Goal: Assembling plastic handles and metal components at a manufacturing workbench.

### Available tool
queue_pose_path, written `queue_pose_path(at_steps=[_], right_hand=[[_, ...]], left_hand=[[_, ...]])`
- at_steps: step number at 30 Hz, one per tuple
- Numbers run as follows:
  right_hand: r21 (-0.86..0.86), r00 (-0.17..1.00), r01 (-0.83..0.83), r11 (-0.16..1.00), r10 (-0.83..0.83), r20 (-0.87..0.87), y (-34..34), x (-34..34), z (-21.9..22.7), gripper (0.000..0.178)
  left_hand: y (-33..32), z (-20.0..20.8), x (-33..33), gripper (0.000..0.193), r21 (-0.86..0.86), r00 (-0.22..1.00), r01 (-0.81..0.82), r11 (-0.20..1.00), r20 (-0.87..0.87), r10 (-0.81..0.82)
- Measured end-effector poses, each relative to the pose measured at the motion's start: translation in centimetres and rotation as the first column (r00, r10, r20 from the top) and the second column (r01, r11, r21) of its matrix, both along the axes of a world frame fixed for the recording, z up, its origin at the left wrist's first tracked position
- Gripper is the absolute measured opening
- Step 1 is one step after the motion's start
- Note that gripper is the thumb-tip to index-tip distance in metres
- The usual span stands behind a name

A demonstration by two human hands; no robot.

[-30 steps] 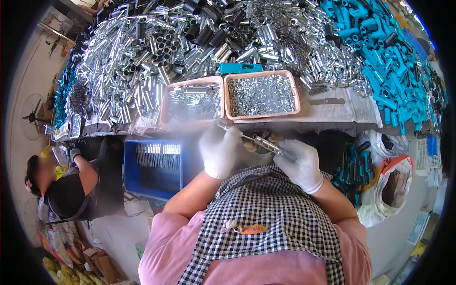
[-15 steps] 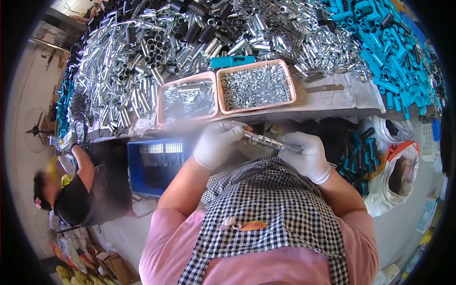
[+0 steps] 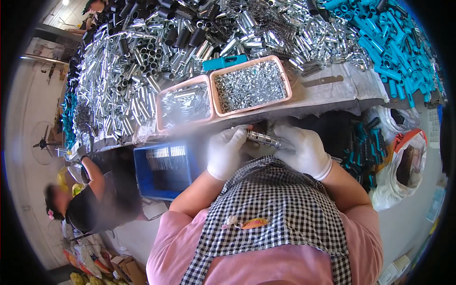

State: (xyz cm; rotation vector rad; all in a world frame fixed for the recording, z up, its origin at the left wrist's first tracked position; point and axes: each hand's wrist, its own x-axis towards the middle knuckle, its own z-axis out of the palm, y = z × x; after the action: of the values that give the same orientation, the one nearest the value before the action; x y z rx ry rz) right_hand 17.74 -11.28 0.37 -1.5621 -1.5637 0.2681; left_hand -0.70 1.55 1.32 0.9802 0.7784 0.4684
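Between my two gloved hands is a slim silvery metal rod-like part with ringed sections, held roughly level in front of my apron. My left hand, in a white glove, is closed on its left end, where a small reddish-brown tip shows by the fingertips. My right hand, gloved too, is closed round the other end; its fingers hide that end. Just beyond the hands, at the table edge, stand a pink tray of small shiny metal pieces and a pink tray of thin metal pins.
Heaped metal tubes, springs and teal handles cover the table. A flat metal strip lies near its edge. A blue crate stands at my left, white sacks at my right. Another person works at left.
Both hands have drawn slightly closer together around the metal part, and less of it shows. The whole view has shifted a little. The other person's arm has moved slightly.
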Motion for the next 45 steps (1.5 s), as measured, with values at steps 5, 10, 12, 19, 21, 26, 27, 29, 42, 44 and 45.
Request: queue_pose_path(at_steps=[5,10,12,19,21,26,27,29,42,44,45], right_hand=[[0.133,1.0,0.016,0.991,-0.013,-0.028,0.1,0.2,-1.0,0.037],[0.085,0.969,0.084,0.993,-0.062,-0.237,0.2,0.3,-1.3,0.03],[0.078,0.968,0.102,0.992,-0.081,-0.235,-0.3,0.6,-1.1,0.029],[-0.057,0.789,0.118,0.991,-0.128,-0.601,-1.3,0.7,-1.1,0.024],[-0.096,0.68,0.044,0.994,-0.101,-0.726,-1.3,0.6,0.0,0.027],[-0.174,0.729,0.111,0.978,-0.199,-0.655,-1.9,1.0,-0.8,0.027],[-0.182,0.725,0.117,0.976,-0.209,-0.656,-2.1,0.8,-0.8,0.027],[-0.2,0.675,0.096,0.975,-0.211,-0.707,-1.5,0.3,-0.2,0.025],[-0.126,0.79,0.192,0.973,-0.23,-0.569,-2.0,-0.7,-1.6,0.026],[-0.241,0.829,0.097,0.966,-0.213,-0.517,-2.1,0.0,-1.5,0.032],[-0.18,0.825,0.146,0.973,-0.22,-0.521,-2.0,-0.1,-1.6,0.027]], left_hand=[[0.4,0.7,1.1,0.03,0.159,0.991,0.081,0.984,-0.121,-0.062],[2.8,2.4,1.5,0.048,0.508,0.879,0.451,0.734,-0.393,-0.269],[4.5,4.3,2.3,0.066,0.597,0.896,0.445,0.668,-0.288,-0.339],[16.5,4.9,11.8,0.069,0.519,0.53,0.847,-0.113,-0.812,0.243],[18.4,4.5,13.1,0.055,0.4,0.428,0.904,-0.155,-0.86,0.278],[19.5,5.2,11.4,0.046,0.446,0.481,0.875,-0.187,-0.843,0.239],[19.1,4.6,11.0,0.048,0.44,0.513,0.851,-0.286,-0.813,0.275],[19.6,2.9,10.3,0.05,0.53,0.58,0.815,-0.236,-0.757,0.3],[17.2,6.9,7.6,0.076,0.812,0.866,0.471,0.344,-0.499,-0.008],[15.7,6.8,4.9,0.091,0.818,0.958,0.285,0.5,-0.266,-0.112],[14.6,6.2,3.8,0.106,0.713,0.971,0.201,0.671,-0.052,-0.235]])
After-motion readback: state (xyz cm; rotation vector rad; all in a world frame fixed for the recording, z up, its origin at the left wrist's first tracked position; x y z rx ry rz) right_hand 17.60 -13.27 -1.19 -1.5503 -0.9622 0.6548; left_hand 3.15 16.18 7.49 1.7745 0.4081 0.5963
